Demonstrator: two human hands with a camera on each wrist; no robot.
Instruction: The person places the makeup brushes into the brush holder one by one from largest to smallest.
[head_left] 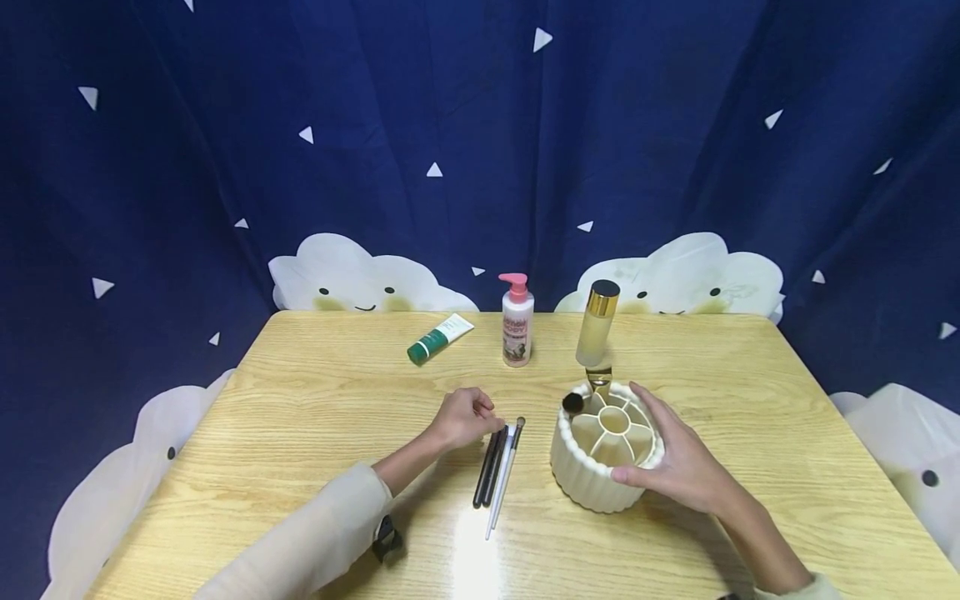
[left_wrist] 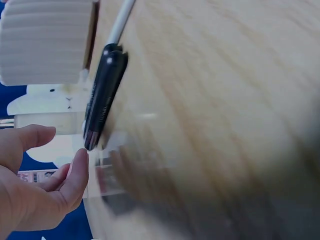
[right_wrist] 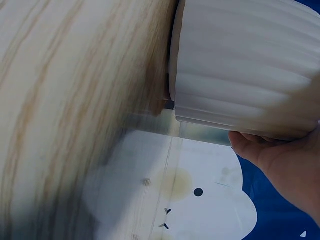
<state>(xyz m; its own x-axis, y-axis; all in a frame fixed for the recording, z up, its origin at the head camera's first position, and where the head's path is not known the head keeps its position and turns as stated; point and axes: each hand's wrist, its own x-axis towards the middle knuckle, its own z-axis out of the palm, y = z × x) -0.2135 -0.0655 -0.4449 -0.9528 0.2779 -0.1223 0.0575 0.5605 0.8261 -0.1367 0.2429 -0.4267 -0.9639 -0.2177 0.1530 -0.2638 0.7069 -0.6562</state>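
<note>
Several slim makeup brushes lie side by side on the table: black-handled brushes (head_left: 487, 479) and white-handled brushes (head_left: 506, 479), one showing its dark bristle tip. My left hand (head_left: 467, 417) is at their far end. In the left wrist view, its thumb and fingers (left_wrist: 77, 175) stand apart, a fingertip right at the tip of a black brush (left_wrist: 105, 92). With my right hand (head_left: 686, 467) I grip a cream ribbed round organizer (head_left: 600, 492) by its right side, thumb at the rim. Dividers split its inside; a dark-bristled brush (head_left: 573, 404) and a gold-coloured piece (head_left: 599, 379) stand in it.
Behind the organizer stands a gold-capped bottle (head_left: 596, 329). A white pump bottle with a pink top (head_left: 517, 325) stands at the back middle, and a green and white tube (head_left: 440, 338) lies left of it. A blue curtain (head_left: 480, 125) hangs behind the wooden table (head_left: 300, 417).
</note>
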